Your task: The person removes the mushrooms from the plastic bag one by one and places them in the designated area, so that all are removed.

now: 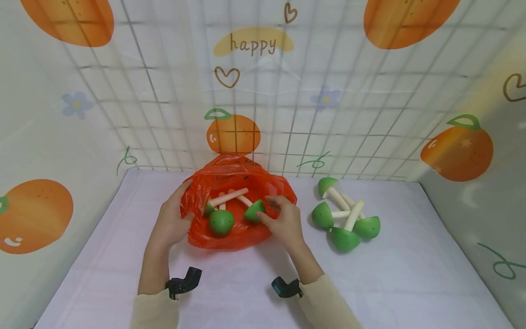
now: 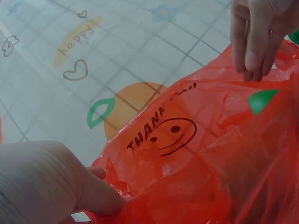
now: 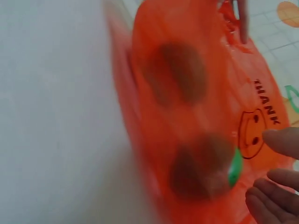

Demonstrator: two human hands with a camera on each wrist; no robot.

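Note:
A red plastic bag [image 1: 242,235] lies with its mouth facing me, holding several green-capped toy mushrooms with white stems, one green cap [image 1: 222,223] at the front. My left hand [image 1: 174,219] grips the bag's left edge, with the thumb at the rim. At the right side of the mouth is my right hand [image 1: 285,221], thumb and fingers apart, close to another green cap [image 1: 255,211]. In the right wrist view the right hand's fingers [image 3: 275,198] are spread and hold nothing. Red film shows a printed smiley [image 2: 173,135] in the left wrist view.
To the right of the bag, several more green-capped mushrooms [image 1: 346,240] lie in a loose cluster on the pale table cover [image 1: 411,283]. A printed curtain over a wire grid [image 1: 283,114] stands behind the bag. More printed cloth [image 1: 472,219] hangs at the sides.

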